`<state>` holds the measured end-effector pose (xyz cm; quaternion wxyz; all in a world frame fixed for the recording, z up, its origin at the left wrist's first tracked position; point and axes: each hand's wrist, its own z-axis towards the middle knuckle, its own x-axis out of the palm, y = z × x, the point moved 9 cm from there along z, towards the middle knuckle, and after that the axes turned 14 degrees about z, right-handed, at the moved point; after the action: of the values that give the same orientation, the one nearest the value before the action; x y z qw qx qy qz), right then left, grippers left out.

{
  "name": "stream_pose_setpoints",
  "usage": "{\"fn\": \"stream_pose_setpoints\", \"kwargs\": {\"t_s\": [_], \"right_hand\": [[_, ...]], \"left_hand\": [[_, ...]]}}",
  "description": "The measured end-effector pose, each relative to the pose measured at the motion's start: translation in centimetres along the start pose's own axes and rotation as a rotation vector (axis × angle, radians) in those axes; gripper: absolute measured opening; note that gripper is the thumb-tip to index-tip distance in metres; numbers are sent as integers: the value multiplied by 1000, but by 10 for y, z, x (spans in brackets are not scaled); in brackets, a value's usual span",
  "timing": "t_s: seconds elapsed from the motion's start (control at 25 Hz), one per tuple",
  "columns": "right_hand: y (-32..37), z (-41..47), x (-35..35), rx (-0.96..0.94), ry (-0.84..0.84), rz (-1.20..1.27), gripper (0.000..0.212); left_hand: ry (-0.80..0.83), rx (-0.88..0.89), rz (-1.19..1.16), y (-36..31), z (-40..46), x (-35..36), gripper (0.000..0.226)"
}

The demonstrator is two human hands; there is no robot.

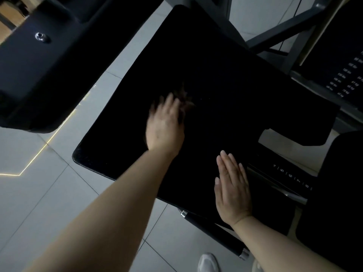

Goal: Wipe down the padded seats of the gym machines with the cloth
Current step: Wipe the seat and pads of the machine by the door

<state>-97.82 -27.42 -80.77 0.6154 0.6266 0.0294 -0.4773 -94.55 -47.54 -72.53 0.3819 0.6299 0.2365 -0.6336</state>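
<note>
Nearest to us, at the bottom edge, we see the toe of a white shoe (208, 263) on the pale grey tiled floor (39, 203). Just above it a black handle bar with metal end caps (214, 233) runs under the near edge of the seat.

Our right hand (231, 191) lies flat on the near right part of the black padded seat (216, 75), fingers straight and together, its grip wide open and holding nothing. Right of it a black strip printed with the white numbers 5 to 8 (292, 176) runs along the machine frame.

Further in, our left hand (165, 124) is blurred, palm down near the middle of the seat. At its fingertips sits a dark, blurred cloth (185, 101), hard to tell from the black pad; we cannot tell whether that grip is closed on it or only pressing it.

A thin lit yellow line (39, 154) crosses the tiles to the left. Above it a large black machine part with a metal bolt (41, 37) overhangs the floor. At far right stands a weight stack with white weight labels (345, 77), with grey frame tubes (284, 30) behind the seat.
</note>
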Motion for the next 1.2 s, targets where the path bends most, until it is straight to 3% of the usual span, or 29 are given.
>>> {"fn": "stream_pose_setpoints", "kwargs": {"t_s": [0.12,0.24,0.36,0.44,0.56,0.68,0.8,0.92,1.08,1.12,1.2], "right_hand": [[-4,-2,-8,39,-72,188,52],[-22,-8,-23,299,-213,527,58],[-32,-20,-37,418,-293,607,60],[-35,-26,-41,417,-262,585,61],[-31,-30,-37,375,-179,556,58],[-23,-29,-29,345,-170,547,61],[-24,-27,-24,340,-223,541,64],[-25,-31,-22,305,-209,477,58],[-24,-34,-15,208,-120,224,48],[-25,-33,-16,217,-120,246,48],[-27,-34,-18,260,-129,351,47]], "left_hand": [[-3,205,62,-51,-58,9,54],[113,395,87,-89,-102,20,57],[56,555,107,-81,-103,19,53],[-34,425,43,-30,-69,6,49],[12,-78,1,83,-22,-6,44],[-11,-281,36,104,-26,-6,47],[-10,-187,46,47,-65,6,41],[54,77,84,-26,-115,15,61],[59,468,44,-61,-136,18,54],[39,497,55,-49,-129,19,55],[17,283,66,1,-97,17,57]]}}
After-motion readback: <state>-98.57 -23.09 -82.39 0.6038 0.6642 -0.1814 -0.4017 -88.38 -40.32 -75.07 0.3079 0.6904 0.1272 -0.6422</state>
